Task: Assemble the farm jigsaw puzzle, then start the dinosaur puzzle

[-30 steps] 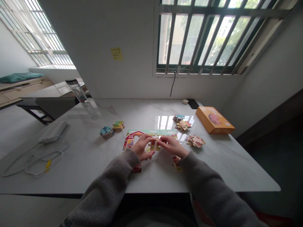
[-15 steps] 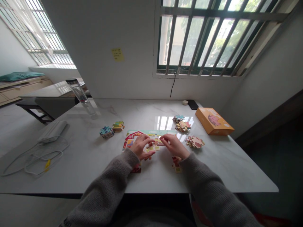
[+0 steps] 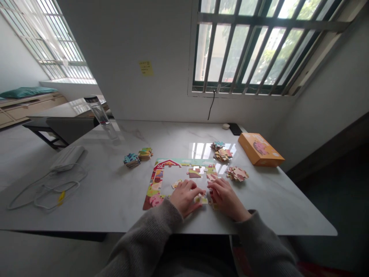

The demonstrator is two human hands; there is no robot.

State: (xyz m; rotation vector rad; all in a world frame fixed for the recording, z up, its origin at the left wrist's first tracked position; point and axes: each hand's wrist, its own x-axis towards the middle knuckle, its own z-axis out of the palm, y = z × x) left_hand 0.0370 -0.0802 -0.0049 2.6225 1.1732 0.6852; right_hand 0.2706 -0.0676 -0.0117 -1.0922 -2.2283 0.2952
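Observation:
A partly joined farm jigsaw puzzle lies in front of me, with a red barn at its top left and a pink pig at the lower left. My left hand is over its lower edge, thumb and fingers closed around light-coloured puzzle pieces. Close by, my right hand has its fingers curled down on a puzzle piece at the lower right edge, mostly hidden beneath them. Inside the border sit a small joined brown-and-green section and a loose yellowish piece.
Blue piece stack and green piece stack stand left of the puzzle. Further stacks and a pinkish pile lie right. An orange box, black phone, glass bottle and white cable are also on the table.
Both hands have moved from the puzzle's middle toward its lower right edge. The brown-and-green section now lies uncovered inside the border, and the lower left corner shows.

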